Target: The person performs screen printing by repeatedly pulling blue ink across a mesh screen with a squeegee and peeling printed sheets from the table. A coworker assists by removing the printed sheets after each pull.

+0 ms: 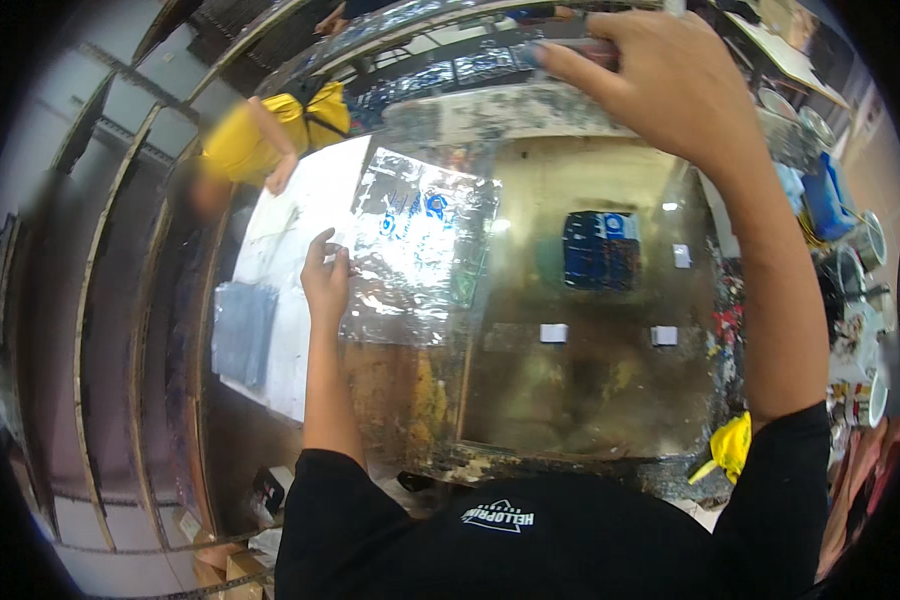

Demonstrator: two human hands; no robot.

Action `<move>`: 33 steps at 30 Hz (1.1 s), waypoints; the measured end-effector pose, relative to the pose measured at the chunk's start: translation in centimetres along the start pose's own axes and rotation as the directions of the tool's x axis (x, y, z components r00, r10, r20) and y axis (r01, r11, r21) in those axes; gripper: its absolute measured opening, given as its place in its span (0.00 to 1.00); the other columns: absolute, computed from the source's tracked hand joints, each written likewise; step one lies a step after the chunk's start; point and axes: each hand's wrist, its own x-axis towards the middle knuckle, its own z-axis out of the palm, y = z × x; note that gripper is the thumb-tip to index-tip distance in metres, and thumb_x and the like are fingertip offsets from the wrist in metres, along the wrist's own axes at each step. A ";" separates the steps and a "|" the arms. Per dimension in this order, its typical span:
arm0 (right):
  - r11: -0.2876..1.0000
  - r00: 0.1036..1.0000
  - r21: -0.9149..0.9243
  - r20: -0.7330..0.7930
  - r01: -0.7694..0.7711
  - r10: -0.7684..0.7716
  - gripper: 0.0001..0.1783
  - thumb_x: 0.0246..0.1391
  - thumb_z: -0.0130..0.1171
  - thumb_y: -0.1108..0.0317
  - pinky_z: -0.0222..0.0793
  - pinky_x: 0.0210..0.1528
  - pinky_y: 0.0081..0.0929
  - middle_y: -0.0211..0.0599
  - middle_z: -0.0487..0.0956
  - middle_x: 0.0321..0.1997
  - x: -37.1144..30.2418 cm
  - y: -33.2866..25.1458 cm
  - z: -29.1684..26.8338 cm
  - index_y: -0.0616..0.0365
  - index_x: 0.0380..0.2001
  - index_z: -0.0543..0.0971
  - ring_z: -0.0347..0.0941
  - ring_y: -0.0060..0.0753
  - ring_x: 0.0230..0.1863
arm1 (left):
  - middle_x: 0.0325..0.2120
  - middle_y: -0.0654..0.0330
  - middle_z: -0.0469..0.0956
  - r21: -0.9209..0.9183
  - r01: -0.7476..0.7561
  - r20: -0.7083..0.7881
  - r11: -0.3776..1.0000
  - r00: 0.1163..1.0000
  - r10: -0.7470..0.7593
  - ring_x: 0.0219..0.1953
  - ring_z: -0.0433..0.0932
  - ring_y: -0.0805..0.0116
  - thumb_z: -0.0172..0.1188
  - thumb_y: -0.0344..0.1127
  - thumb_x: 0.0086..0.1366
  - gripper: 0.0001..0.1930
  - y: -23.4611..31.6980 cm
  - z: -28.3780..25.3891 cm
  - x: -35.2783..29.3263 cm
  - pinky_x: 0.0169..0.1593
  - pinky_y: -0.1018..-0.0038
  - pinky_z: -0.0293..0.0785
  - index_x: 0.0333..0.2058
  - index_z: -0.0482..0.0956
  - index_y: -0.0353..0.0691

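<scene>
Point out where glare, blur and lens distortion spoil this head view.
Head view: glare whitens the clear plastic sheet beside the left hand; the right hand, close to the lens, is soft, its fingertips smeared; the person in yellow is blurred; straight shelf edges bow toward the rim, and the corners go black.

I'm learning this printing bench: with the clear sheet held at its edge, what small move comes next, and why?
Probably lay the clear sheet flat. The left hand pinches its left edge and it looks crinkled, not settled, while the right hand grips the raised screen frame at the far edge, so the bed is open.
</scene>
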 end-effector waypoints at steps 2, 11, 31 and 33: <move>0.999 0.992 -0.017 -0.118 0.040 -0.042 0.35 0.65 0.56 0.34 0.66 0.40 0.45 0.47 0.82 0.27 0.2 0.3 1.1 0.60 0.28 0.84 0.77 0.53 0.32 | 0.39 0.55 0.80 -0.001 -0.003 -0.032 1.000 0.999 0.003 0.31 0.85 0.70 0.57 0.22 0.73 0.21 -2.5 -2.1 2.7 0.34 0.74 0.82 0.63 0.73 0.31; 0.999 0.997 0.012 -0.064 -0.036 0.037 0.37 0.63 0.57 0.33 0.74 0.41 0.45 0.50 0.84 0.27 -0.2 0.6 1.7 0.62 0.34 0.89 0.82 0.54 0.34 | 0.71 0.28 0.57 0.738 0.077 -0.271 0.671 0.944 0.189 0.75 0.55 0.34 0.68 0.45 0.70 0.47 -9.5 -6.3 7.5 0.78 0.46 0.48 0.77 0.52 0.32; 0.995 0.975 0.017 -0.205 0.093 -0.088 0.36 0.64 0.56 0.33 0.72 0.43 0.48 0.46 0.84 0.28 -2.4 1.0 3.4 0.60 0.27 0.84 0.82 0.52 0.35 | 0.59 0.45 0.81 0.426 -0.202 0.294 0.882 0.953 0.076 0.68 0.73 0.42 0.51 0.44 0.80 0.20 -0.5 6.7 -10.0 0.69 0.58 0.70 0.60 0.82 0.39; 0.998 0.986 0.028 -0.158 0.056 -0.051 0.37 0.63 0.56 0.32 0.71 0.45 0.48 0.46 0.85 0.28 -2.4 0.9 3.3 0.59 0.27 0.85 0.82 0.52 0.35 | 0.55 0.43 0.83 0.426 -0.103 0.236 0.899 0.972 -0.001 0.66 0.75 0.44 0.52 0.44 0.80 0.19 2.3 7.6 -9.8 0.66 0.61 0.74 0.58 0.83 0.39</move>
